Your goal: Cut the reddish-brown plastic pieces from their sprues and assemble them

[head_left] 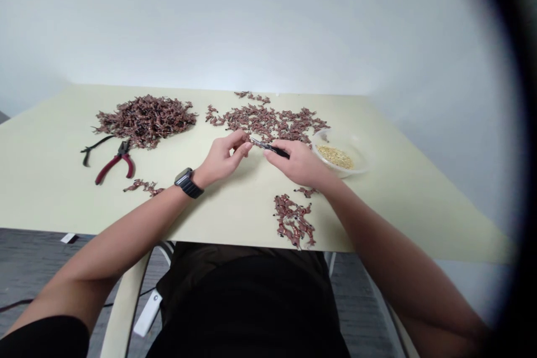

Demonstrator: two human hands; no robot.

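My left hand (223,158), with a dark watch (188,182) on the wrist, pinches something too small to make out at its fingertips. My right hand (296,162) is wrapped round black-handled pliers (274,150), whose metal tip points left and meets the left fingertips. Behind both hands lies a loose spread of small brown figures (260,122). Just right of my right hand sits a clear round bowl (361,163) with small golden pieces (335,156) in it. Nearer the front edge, a smaller group of brown figures (293,218) lies by my right forearm.
A large heap of brown figures (146,117) stands at the left of the pale yellow table (235,212). In front of it lie red-handled pliers (112,168) and a black tool (87,152). A few more figures (142,185) are beside my left wrist. A wall rises behind.
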